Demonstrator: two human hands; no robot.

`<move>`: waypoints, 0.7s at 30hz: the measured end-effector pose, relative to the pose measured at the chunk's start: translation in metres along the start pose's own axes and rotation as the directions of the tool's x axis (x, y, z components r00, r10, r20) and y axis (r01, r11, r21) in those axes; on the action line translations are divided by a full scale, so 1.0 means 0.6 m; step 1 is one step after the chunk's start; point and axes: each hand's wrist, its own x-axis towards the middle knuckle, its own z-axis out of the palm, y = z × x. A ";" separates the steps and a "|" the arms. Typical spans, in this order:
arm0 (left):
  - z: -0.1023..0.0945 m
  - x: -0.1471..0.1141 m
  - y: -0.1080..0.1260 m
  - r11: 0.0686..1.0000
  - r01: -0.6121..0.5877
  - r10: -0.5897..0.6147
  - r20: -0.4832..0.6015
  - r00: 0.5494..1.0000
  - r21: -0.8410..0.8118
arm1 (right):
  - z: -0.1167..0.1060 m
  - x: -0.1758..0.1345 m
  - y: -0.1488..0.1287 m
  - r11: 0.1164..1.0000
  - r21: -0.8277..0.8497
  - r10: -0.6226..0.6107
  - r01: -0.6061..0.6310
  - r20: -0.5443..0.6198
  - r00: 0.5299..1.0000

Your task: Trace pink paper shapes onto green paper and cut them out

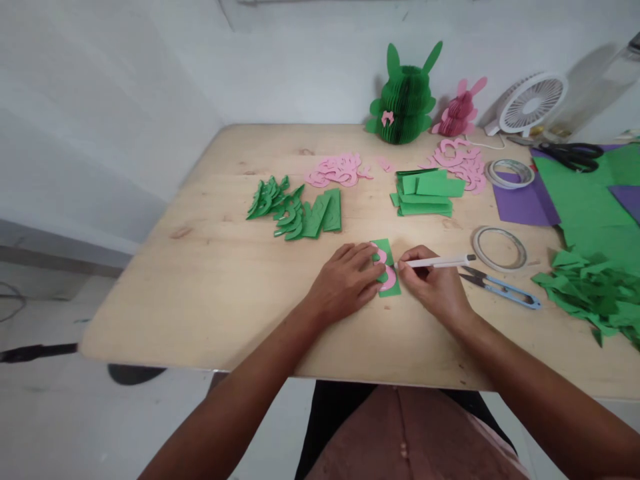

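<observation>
A small green paper rectangle (391, 289) lies on the table, with a pink curved paper cutout (388, 279) on top. My left hand (350, 277) rests flat with fingers stretched over the cutout and the paper's left side. From the right, my right hand (435, 287) grips a white pen (440, 262), its tip at the cutout's right edge. Just right of that hand lie light-blue thread snips (505, 289). Folded green strips (325, 213) and curved green cutouts (283, 210) sit beyond my left hand.
Green paper strips (425, 193) and pink cutouts (337, 170) lie farther back. Tape rolls (500, 249), black-handled scissors (573, 157), purple paper (525, 200) and green scraps (595, 290) occupy the right. A green paper bunny (407, 107), a pink bunny (457, 112) and a fan (533, 103) stand by the wall.
</observation>
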 end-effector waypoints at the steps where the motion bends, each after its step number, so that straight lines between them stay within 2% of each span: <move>1: 0.000 0.000 0.000 1.000 0.001 -0.001 0.000 1.000 0.001 | 0.000 0.000 -0.001 1.000 0.001 0.005 -0.005 0.000 1.000; 21: -0.002 0.001 0.001 1.000 0.016 -0.015 0.019 1.000 -0.024 | -0.003 -0.001 -0.006 0.999 -0.045 -0.013 0.012 -0.022 1.000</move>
